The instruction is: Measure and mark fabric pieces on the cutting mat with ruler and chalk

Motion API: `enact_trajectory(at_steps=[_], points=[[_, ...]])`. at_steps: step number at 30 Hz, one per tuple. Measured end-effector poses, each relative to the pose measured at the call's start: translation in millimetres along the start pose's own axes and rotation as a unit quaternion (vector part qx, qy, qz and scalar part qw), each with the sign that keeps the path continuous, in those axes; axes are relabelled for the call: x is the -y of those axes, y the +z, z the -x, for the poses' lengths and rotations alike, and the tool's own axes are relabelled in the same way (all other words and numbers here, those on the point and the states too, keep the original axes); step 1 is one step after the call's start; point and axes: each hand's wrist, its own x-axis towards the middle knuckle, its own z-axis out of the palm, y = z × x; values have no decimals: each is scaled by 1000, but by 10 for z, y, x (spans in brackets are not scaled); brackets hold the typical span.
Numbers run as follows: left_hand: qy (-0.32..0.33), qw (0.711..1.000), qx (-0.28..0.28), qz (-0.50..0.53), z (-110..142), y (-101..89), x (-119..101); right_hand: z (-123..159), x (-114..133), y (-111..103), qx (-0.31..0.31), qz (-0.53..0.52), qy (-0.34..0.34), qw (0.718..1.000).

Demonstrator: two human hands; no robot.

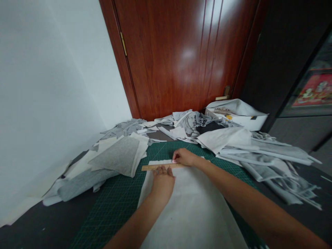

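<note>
A wooden ruler (149,167) lies across the far end of a long piece of white cloth (192,204). My left hand (163,183) presses on the ruler from the near side, its fingers laid out over the wood. Just beyond the ruler's edge, my right hand (184,157) is closed in a pinch on a small pale piece (174,161), which looks like tailor's chalk. Its tip is at the cloth along the ruler. A green cutting mat (111,204) with a grid lies beneath the cloth.
Grey and white cloth pieces (116,155) are stacked on the left. More folded cloth (259,152) lies on the right, with scraps (178,131) along the back. A white box (249,119) stands back right, before a wooden door (181,52). A white wall (64,69) rises left.
</note>
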Motion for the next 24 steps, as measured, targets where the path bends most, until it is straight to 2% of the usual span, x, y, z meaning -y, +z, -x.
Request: enact_trajectory(at_steps=[6, 10, 14, 17, 20, 24], points=[[-3, 1000, -26, 2, -3, 29, 11, 266, -348, -301, 10, 23, 3, 1000], [-5, 1000, -20, -2, -12, 51, 10, 462, -568, -526, 30, 65, 22, 997], [-8, 1000, -10, -8, -14, 40, 6, 676, -741, -763, 48, 136, 34, 989], [-2, 1000, -5, -11, -12, 27, 3, 831, -812, -924, 50, 219, 62, 972], [-5, 1000, 2, -17, -12, 21, -2, 954, -842, -1029, 13, 252, 84, 964], [-6, 1000, -1, -23, -12, 9, -12, 1035, -886, -994, -37, 200, 114, 972]])
